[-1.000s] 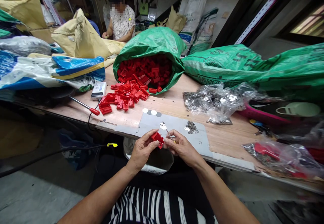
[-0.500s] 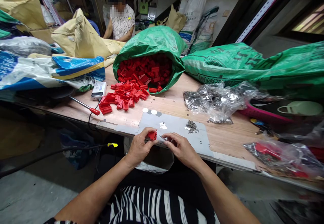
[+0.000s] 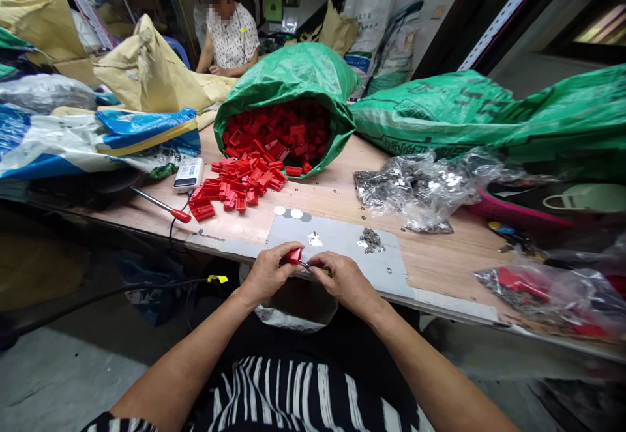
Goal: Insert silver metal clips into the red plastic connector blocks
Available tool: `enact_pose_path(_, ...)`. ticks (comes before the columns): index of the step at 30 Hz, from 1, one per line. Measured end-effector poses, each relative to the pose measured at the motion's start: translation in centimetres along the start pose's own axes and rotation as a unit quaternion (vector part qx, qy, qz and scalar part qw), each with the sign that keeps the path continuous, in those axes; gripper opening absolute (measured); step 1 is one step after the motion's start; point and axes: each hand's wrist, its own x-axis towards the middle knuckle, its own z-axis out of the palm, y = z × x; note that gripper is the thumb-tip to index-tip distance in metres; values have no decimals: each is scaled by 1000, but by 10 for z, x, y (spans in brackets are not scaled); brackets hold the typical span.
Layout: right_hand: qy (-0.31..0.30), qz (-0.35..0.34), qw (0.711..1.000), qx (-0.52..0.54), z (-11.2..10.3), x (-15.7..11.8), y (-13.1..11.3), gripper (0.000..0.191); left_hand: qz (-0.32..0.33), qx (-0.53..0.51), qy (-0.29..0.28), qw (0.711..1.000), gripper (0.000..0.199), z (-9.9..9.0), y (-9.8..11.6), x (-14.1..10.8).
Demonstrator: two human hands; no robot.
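My left hand (image 3: 268,274) is closed on a small red plastic part (image 3: 294,256) at the table's front edge. Just to the right, my right hand (image 3: 343,280) pinches a thin dark tool (image 3: 307,265), whose tip meets the red part. Beyond my hands lies a grey mat (image 3: 337,233) with a little pile of white pieces (image 3: 314,239) and a pile of small dark metal pieces (image 3: 372,240). Loose red parts (image 3: 239,181) spill from the mouth of a green sack (image 3: 303,67).
Clear bags of metal pieces (image 3: 415,191) lie to the right, near a pink basket (image 3: 518,213). A red-handled lever (image 3: 180,216) and a white box (image 3: 188,174) are at the left. Another person (image 3: 229,34) sits across the table.
My right hand has moved left towards my left hand, and the thin tool now reaches the red part. The red part has turned slightly, and the whole view has shifted a little.
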Motion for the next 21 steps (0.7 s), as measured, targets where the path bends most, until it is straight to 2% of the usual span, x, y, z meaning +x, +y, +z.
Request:
enact_pose_path(5, 12, 3, 999, -46, 5, -1, -2, 16, 2, 2, -6, 1000, 34, -1, 0, 1)
enact_pose_path(13, 9, 84, 982, -166, 12, 1, -37, 17, 7, 1, 5, 1000, 30, 2, -2, -1)
enact_pose_path(18, 5, 40, 998, -49, 8, -1, -20, 15, 8, -28, 16, 999, 30, 3, -2, -4)
enact_pose_path(21, 26, 2, 999, 32, 5, -5, -10, 18, -9, -57, 38, 998, 29, 3, -1, -8)
